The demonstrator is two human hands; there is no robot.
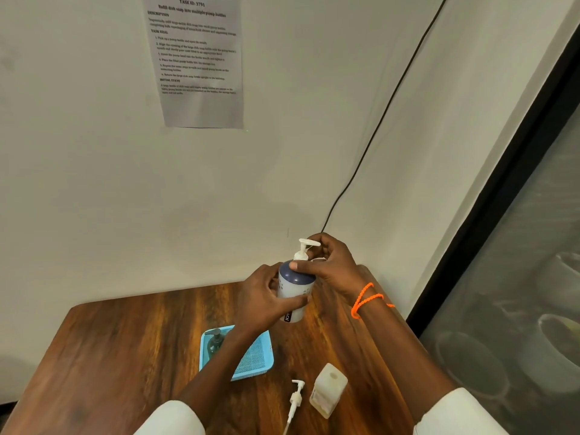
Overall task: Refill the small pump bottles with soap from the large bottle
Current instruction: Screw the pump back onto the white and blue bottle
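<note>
The wooden table (131,346) fills the lower view. At its centre sits a blue basket (251,362) with a dark pump bottle (216,342) at its 9 o'clock corner. Above the table's 1 o'clock edge, the left hand (260,299) wraps a white bottle (293,290); the right hand (332,262) pinches its pump (306,246). An open square bottle (328,389) and a loose pump (295,400) lie at 5 o'clock.

Wall sheet (197,61): "TASK ID: 3791" (body blurred); held bottle (293,290): possibly "JOY".
</note>
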